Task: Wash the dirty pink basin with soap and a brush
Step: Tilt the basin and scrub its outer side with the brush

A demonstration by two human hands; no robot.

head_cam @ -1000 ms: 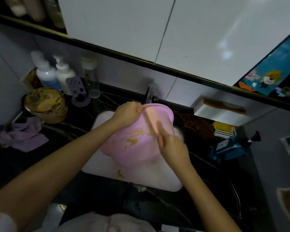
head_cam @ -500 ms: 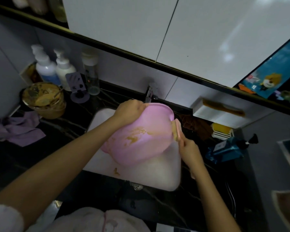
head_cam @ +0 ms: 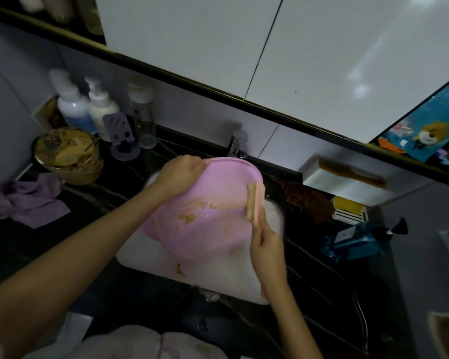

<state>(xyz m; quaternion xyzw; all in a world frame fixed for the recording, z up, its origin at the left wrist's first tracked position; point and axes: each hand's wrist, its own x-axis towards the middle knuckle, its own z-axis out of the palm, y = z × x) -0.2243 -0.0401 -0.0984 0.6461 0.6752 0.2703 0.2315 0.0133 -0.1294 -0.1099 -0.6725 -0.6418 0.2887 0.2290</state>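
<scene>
Brush [head_cam: 251, 202] in right hand [head_cam: 266, 244] has moved inside pink basin [head_cam: 218, 185].

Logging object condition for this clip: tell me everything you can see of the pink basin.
The pink basin is round, smooth and looks like plastic, with a thin rim. It is tilted, opening toward the camera, above the white sink. Brown smears streak its inner wall. The left hand grips the rim at the upper left; the brush, held by the right hand, lies against the inside near the right rim.
</scene>
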